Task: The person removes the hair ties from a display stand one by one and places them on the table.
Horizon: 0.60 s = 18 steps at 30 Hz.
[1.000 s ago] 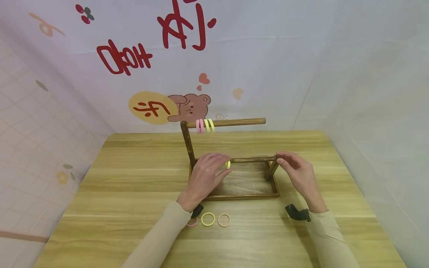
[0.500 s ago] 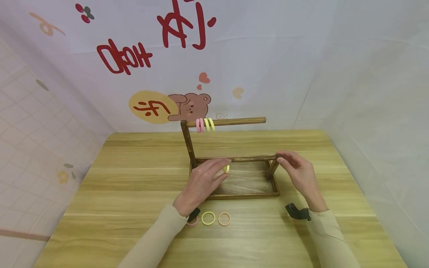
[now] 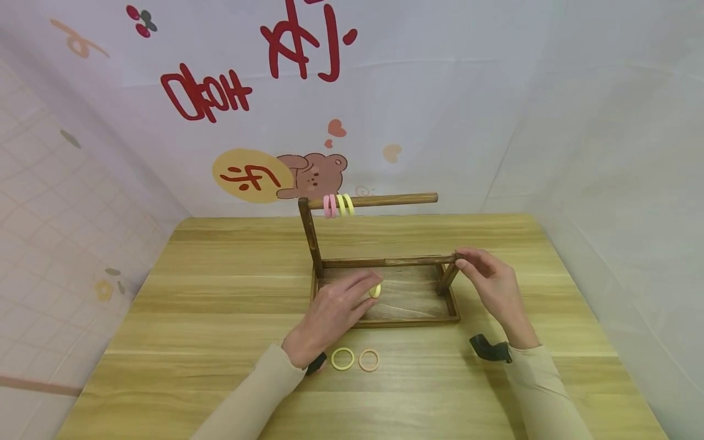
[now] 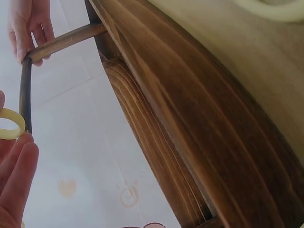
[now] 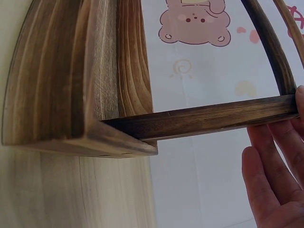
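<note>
My left hand (image 3: 330,308) pinches a yellow ring (image 3: 376,290) between fingers and thumb, above the tray base of a dark wooden stand (image 3: 404,322). In the left wrist view the yellow ring (image 4: 20,124) shows near the free end of the stand's lower bar. My right hand (image 3: 489,281) holds the top of the stand's short right post (image 3: 448,278), where the lower bar (image 3: 420,260) joins it. In the right wrist view my fingers (image 5: 278,156) lie around that corner. Two pink rings (image 3: 327,206) and two yellow rings (image 3: 349,205) hang on the upper bar (image 3: 401,199).
In front of the stand, a yellow ring (image 3: 343,359) and an orange ring (image 3: 369,360) lie flat on the wooden table (image 3: 429,391). Black wrist mounts (image 3: 489,349) project from both sleeves. A printed white curtain (image 3: 440,110) stands behind the table.
My left hand has drawn the yellow ring down and toward me, away from the lower bar's end. The left wrist now covers most of the pink ring on the table. My right hand stays put.
</note>
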Each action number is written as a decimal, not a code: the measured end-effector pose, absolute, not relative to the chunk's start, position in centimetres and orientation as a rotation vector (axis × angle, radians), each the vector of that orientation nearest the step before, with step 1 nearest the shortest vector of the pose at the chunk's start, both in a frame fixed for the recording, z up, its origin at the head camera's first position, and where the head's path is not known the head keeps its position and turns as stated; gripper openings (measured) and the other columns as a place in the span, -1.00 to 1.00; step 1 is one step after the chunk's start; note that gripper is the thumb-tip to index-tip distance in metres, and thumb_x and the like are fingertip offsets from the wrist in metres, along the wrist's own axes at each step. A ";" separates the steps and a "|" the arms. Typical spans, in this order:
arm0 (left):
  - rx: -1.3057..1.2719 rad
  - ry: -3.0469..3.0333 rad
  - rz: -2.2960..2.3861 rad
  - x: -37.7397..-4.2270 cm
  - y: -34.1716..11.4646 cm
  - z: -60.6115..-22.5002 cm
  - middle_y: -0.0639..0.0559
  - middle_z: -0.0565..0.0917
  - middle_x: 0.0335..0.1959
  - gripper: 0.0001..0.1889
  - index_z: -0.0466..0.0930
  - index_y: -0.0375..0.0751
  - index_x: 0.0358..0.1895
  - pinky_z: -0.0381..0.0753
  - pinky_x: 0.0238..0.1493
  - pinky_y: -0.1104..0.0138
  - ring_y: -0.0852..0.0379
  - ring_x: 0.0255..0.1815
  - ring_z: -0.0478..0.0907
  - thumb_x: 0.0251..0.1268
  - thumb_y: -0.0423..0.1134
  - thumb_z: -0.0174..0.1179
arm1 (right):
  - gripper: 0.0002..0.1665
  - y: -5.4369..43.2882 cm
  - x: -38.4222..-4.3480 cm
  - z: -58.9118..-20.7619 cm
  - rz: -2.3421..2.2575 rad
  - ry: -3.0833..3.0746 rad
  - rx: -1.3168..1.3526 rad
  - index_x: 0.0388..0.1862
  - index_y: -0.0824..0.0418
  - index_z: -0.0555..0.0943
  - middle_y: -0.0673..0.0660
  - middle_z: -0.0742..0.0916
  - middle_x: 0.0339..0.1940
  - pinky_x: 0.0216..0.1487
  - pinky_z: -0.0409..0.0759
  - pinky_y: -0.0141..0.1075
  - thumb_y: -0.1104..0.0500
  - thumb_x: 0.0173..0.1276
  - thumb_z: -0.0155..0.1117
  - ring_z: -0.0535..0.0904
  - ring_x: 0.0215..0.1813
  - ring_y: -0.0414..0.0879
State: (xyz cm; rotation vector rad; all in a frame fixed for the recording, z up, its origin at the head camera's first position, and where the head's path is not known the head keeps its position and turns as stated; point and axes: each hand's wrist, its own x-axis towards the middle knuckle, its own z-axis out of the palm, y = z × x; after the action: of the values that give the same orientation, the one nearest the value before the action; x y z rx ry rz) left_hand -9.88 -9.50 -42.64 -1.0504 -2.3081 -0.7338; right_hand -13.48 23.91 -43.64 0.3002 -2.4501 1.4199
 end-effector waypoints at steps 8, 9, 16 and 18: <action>-1.087 -2.301 -0.743 -9.3 -9.3 -42.8 -0.04 0.71 0.13 -0.57 0.69 -0.18 0.20 0.65 0.17 0.31 0.08 0.13 0.69 0.27 -0.29 0.48 | -0.69 24.0 -13.5 -43.6 1.428 -2.452 0.303 0.19 0.17 0.72 0.07 0.79 0.04 0.00 0.56 -0.61 0.14 0.54 0.33 0.65 0.00 -0.45; -1.089 -2.297 -0.737 -9.2 -9.3 -42.8 -0.04 0.71 0.13 -0.56 0.69 -0.17 0.20 0.65 0.16 0.32 0.08 0.13 0.69 0.25 -0.29 0.49 | -0.69 24.0 -13.5 -43.6 1.430 -2.452 0.303 0.18 0.17 0.72 0.06 0.79 0.04 0.00 0.56 -0.61 0.14 0.54 0.33 0.65 0.00 -0.45; -1.122 -2.300 -0.747 -8.7 -9.1 -43.0 -0.02 0.66 0.10 -0.60 0.70 -0.13 0.18 0.68 -0.06 0.47 0.14 -0.03 0.70 0.28 -0.31 0.48 | -0.69 24.0 -13.4 -43.4 1.434 -2.458 0.300 0.19 0.16 0.72 0.07 0.79 0.05 0.01 0.56 -0.61 0.13 0.53 0.34 0.64 0.02 -0.46; -1.141 -2.296 -0.726 -8.5 -9.1 -43.1 0.00 0.65 0.08 -0.61 0.70 -0.12 0.18 0.66 -0.10 0.52 0.18 -0.07 0.69 0.30 -0.29 0.47 | -0.69 24.0 -13.3 -43.4 1.432 -2.460 0.300 0.19 0.15 0.72 0.09 0.79 0.06 0.01 0.56 -0.61 0.13 0.53 0.34 0.64 0.02 -0.46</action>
State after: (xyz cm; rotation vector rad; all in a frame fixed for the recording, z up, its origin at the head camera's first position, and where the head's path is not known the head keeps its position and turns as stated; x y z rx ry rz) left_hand -8.54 -9.10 -43.14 -1.1411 -2.2959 -0.7258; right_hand -13.33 23.96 -43.39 0.2996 -2.4602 1.4320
